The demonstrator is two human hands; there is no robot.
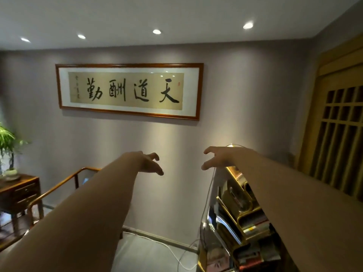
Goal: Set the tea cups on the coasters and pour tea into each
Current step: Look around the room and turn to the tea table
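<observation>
Both my arms stretch straight out in front of me toward a grey wall. My left hand (150,162) is held up with fingers spread and curled, holding nothing. My right hand (216,158) mirrors it a little to the right, fingers apart and empty. No tea cups, coasters or teapot show in this view.
A framed calligraphy scroll (129,91) hangs on the wall ahead. A gold shelf rack (241,218) with books and papers stands below my right arm. A dark wooden side table (19,193) with a potted plant (7,142) is at left, beside a wooden chair armrest (59,187). A lattice wooden door (341,134) is at right.
</observation>
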